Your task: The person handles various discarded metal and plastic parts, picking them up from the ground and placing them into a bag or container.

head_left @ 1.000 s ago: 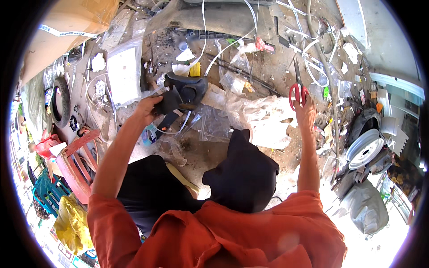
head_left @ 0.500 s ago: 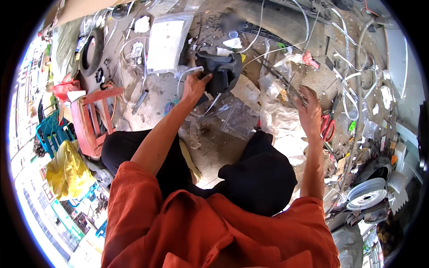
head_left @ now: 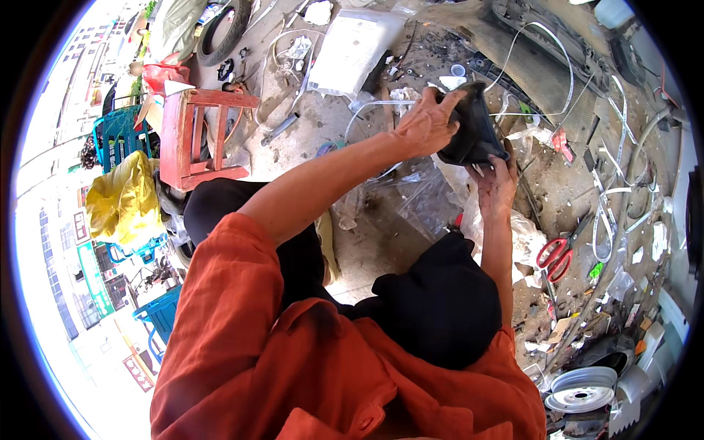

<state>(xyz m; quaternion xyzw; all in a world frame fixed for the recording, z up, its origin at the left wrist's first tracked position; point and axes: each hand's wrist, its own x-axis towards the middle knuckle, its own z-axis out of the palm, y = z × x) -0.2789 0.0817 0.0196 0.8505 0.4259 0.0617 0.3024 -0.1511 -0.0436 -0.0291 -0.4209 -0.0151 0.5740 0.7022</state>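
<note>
Both of my hands hold a hollow black plastic part (head_left: 475, 130), tilted, in front of me and slightly to the right. My left hand (head_left: 431, 123) grips its left side, with some fingers stretched over the upper edge. At its lower right corner, my right hand (head_left: 496, 178) has its fingers closed on the rim. What the part belongs to I cannot tell. Clear plastic bags (head_left: 433, 202) lie on the floor below it. Red-handled scissors (head_left: 557, 257) rest on the floor right of my right forearm.
A red wooden stool (head_left: 192, 139) stands at the left, near a yellow bag (head_left: 126, 198). A white plastic packet (head_left: 356, 51) and a tyre (head_left: 222, 33) lie farther off. White straps (head_left: 607, 213) litter the right side. A white wheel rim (head_left: 581, 389) sits at the lower right.
The black part has turned and come up off the littered floor. My right hand, apart from it before, now grips it too. The whole view has swung, shifting the surroundings.
</note>
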